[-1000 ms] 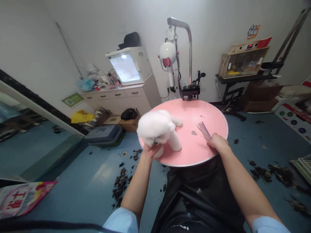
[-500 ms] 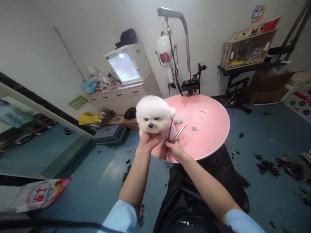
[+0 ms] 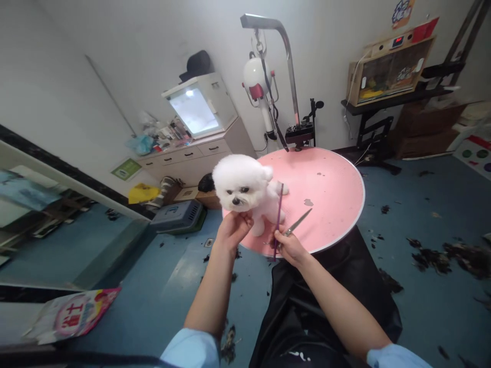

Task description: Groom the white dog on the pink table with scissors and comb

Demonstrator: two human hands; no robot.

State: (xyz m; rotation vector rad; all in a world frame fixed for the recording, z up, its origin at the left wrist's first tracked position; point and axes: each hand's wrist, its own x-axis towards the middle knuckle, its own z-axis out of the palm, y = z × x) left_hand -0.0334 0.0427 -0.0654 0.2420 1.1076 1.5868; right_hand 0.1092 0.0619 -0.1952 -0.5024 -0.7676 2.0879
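Observation:
A small fluffy white dog [image 3: 245, 190] stands at the near left edge of a round pink grooming table [image 3: 330, 189], its face turned toward me. My left hand [image 3: 232, 228] is closed under the dog's chin, holding its head up. My right hand [image 3: 289, 247] is closed on a purple comb [image 3: 279, 213] that stands upright beside the dog's front leg, and on a pair of silver scissors [image 3: 298, 222] pointing right over the table.
A metal grooming arm [image 3: 286, 66] and a white dryer [image 3: 256, 82] rise behind the table. A cabinet [image 3: 199, 153] with a lit box stands on the left, a grey pet carrier [image 3: 178, 217] on the blue floor. Dark fur clippings [image 3: 441, 258] lie scattered on the right.
The dog's head has come up from the table and faces me. My right hand picked up the comb and scissors from the table and moved left beside the dog's front leg.

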